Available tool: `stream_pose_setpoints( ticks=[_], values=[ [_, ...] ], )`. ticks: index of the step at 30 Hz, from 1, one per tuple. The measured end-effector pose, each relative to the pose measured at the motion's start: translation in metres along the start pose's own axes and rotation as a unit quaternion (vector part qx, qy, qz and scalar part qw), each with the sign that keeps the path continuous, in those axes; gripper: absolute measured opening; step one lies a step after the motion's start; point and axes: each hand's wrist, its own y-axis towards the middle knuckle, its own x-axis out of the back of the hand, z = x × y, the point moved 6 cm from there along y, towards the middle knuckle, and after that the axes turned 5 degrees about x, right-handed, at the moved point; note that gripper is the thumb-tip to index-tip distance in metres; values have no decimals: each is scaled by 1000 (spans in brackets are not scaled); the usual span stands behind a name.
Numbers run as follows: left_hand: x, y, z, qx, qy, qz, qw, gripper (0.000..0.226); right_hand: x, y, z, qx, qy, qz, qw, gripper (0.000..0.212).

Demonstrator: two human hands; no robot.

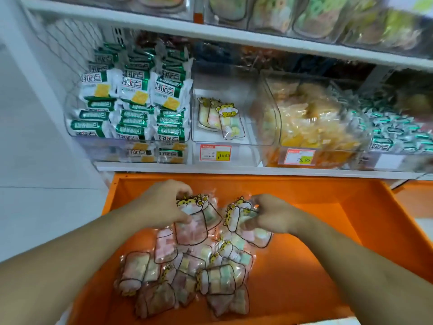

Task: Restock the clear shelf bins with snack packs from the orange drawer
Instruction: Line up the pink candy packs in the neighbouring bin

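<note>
The orange drawer (332, 233) is pulled out below the shelf and holds a heap of clear snack packs (187, 275) with pastel pieces and a yellow cat print. My left hand (161, 202) grips one such snack pack (194, 224) at the top of the heap. My right hand (273, 215) grips another snack pack (243, 228) beside it. Above, a clear shelf bin (243, 104) with a red price tag holds only a few of the same cat-print packs (222, 118).
A clear bin of green-and-white cracker packs (131, 106) stands left of the nearly bare bin. To its right is a bin of yellow wrapped snacks (311, 123), then green-white packs (398, 132). An upper white shelf (164, 24) carries more bins. A white wall (28, 137) is at the left.
</note>
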Motion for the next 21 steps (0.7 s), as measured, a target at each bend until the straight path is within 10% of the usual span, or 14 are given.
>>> stream_pose_setpoints(
  ticks=[10, 21],
  values=[
    [87, -95, -26, -48, -14, -97, 994, 39, 57, -103, 75, 127, 341, -122, 923, 20],
    [90, -82, -40, -38, 11, -135, 990, 28, 53, -71, 100, 136, 425, -129, 885, 28]
  ],
)
